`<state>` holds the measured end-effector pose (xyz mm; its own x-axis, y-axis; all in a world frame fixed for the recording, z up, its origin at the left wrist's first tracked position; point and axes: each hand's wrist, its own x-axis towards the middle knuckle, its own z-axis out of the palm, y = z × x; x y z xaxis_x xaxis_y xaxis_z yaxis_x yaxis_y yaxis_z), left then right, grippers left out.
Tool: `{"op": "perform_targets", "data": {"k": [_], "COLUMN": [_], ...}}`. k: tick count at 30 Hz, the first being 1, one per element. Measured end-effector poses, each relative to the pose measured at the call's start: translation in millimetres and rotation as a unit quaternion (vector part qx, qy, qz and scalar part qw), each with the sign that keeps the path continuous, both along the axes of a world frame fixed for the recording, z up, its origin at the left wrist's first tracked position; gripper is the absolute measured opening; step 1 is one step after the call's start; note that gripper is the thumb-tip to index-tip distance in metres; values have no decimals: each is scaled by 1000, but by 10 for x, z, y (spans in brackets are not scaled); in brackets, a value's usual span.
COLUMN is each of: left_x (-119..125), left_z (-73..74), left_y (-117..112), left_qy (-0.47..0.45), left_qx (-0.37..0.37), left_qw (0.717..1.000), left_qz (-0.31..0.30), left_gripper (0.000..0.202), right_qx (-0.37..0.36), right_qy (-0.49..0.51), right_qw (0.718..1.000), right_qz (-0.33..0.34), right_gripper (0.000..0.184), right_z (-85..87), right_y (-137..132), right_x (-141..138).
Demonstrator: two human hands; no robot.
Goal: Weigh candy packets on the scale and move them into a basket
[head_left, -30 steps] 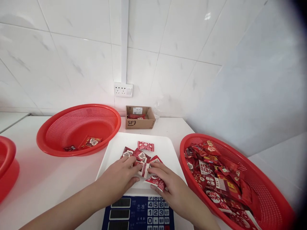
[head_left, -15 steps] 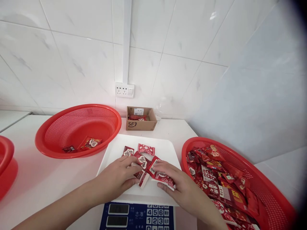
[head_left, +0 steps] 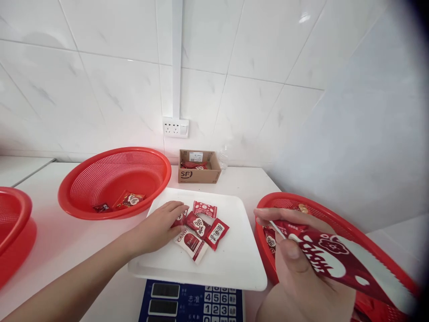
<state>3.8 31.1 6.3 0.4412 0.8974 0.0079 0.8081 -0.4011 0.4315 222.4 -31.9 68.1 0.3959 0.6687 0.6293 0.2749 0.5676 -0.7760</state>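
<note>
On the white tray (head_left: 231,268) of a scale lie several small wrapped candies, among them a cream-and-red candy (head_left: 191,243), a pink-and-red candy (head_left: 205,209) and a red candy with a white label (head_left: 217,233). My left hand (head_left: 161,228) is at the tray's left side, thumb and fingers closed about a small red candy (head_left: 181,218) that they partly cover. Raised close to the camera, before the right basket, my right hand (head_left: 301,273) grips a dark red and white printed packet (head_left: 331,257) between thumb and fingers.
A red basket (head_left: 335,219) of candy packets stands at the right, partly behind my right hand. Another red basket (head_left: 114,154) with a few packets is at the left; a third (head_left: 20,205) is cut off. A small carton (head_left: 199,175) sits at the back. Scale keypad (head_left: 219,299) in front.
My right hand has moved from the tray to the right and up, with the packet in it. My left hand has shifted slightly left, uncovering the cream-and-red candy.
</note>
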Motion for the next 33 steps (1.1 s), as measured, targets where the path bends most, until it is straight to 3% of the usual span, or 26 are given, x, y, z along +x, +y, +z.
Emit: {"op": "perform_targets", "data": {"k": [3,6,14,17,20,22,24,26,29,31,33], "left_x": [-64,-78,-10,68,171,230,273,310,392,488,633], "left_z": [-37,-69,46,167,266,290,279,258,297,398,535], "left_y": [21,45,40,-120,-344,-475,-555,-564,-446,-304,-142], "left_qy": [6,1,-87,-147,-198,-224,-257,-304,-373,-387,-350], "left_qx": [-26,-39,-10,63,105,107,73,-7,-125,-136,-110], "left_qw": [1000,999,994,986,974,965,957,947,917,911,930], "left_qz": [1,11,58,49,-27,-86,-117,-106,-67,-47,-22], "left_gripper": [49,54,44,47,61,70,75,73,77,78,69], "right_qx": [-56,-102,-95,-114,-125,-117,-103,-100,-110,-109,-75], "right_qy": [-6,-85,-225,-288,-345,-356,-355,-357,-358,-314,-203], "right_qw": [998,990,958,915,841,802,782,784,816,865,936], "right_qz": [-11,55,150,259,398,466,501,499,441,376,278], "right_gripper": [18,15,23,28,33,36,38,41,41,40,38], "right_z": [8,16,-107,-105,-67,-47,-40,-47,-73,-82,-67], "right_y": [-18,-7,133,152,156,157,157,150,128,112,95], "right_x": [-20,32,271,302,231,159,113,114,187,242,287]}}
